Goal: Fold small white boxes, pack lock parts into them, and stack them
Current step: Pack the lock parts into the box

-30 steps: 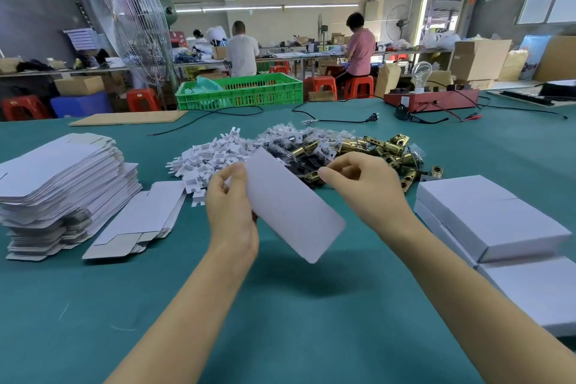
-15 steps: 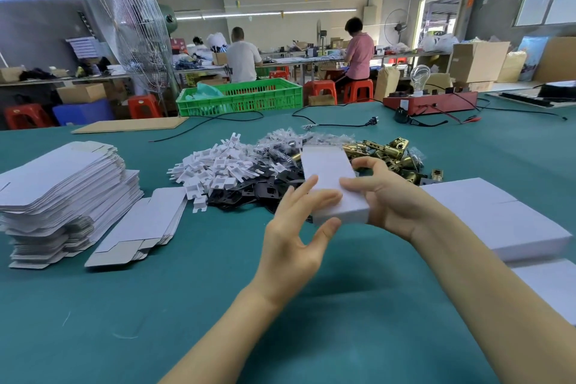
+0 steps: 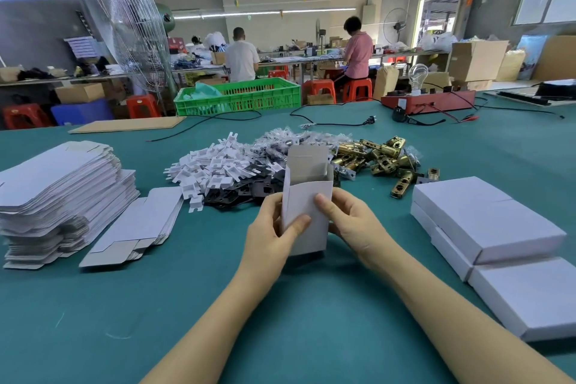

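White box [image 3: 307, 212] stands upright on the table, top flap open.

Single head view, facing forward-down, close over green table [image 3: 311, 305].

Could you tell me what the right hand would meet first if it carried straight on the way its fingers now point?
The right hand points left and slightly away, so its fingers already meet the white box; beyond it probably the left hand.

Both forearms are bare, with no sleeves, gloves or jewellery visible.
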`<action>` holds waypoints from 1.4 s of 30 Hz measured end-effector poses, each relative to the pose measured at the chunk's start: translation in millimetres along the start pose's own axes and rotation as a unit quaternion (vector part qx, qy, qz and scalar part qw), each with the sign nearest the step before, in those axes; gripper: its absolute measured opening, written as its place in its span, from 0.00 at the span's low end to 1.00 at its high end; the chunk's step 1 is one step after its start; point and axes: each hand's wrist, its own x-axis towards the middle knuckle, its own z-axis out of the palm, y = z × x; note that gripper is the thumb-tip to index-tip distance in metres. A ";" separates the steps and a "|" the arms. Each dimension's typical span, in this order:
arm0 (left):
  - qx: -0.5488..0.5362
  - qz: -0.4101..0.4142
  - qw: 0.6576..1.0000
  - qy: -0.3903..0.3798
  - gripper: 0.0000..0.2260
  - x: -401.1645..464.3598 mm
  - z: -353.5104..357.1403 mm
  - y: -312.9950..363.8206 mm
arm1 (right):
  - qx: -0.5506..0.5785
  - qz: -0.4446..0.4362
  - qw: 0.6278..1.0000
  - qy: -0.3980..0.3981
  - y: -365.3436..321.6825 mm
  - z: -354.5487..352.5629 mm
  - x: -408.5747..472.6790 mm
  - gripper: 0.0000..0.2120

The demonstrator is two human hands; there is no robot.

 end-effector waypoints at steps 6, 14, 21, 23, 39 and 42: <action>-0.042 -0.057 0.997 0.000 0.22 6.3 -9.2 -7.7 | -0.016 -0.044 0.999 -0.024 9.1 6.1 -3.6 0.12; -0.045 -0.093 0.992 -0.066 0.21 8.4 -9.9 -11.3 | 0.012 -0.031 0.999 -0.036 11.1 8.4 -3.9 0.14; -0.018 -0.106 0.994 -0.032 0.20 8.6 -6.8 -9.4 | -0.021 0.029 0.999 -0.041 7.6 0.5 -2.5 0.18; -0.013 -0.109 0.994 0.010 0.18 11.2 -7.9 -10.7 | -0.030 0.041 0.999 0.007 3.0 -8.0 2.8 0.13; -0.041 -0.135 0.989 0.033 0.12 18.6 -14.0 -24.5 | -0.634 0.069 0.737 0.225 -31.0 -89.1 130.0 0.14; -0.048 -0.134 0.990 0.026 0.12 19.1 -14.3 -24.5 | -0.654 0.077 0.723 0.210 -33.7 -95.0 146.0 0.22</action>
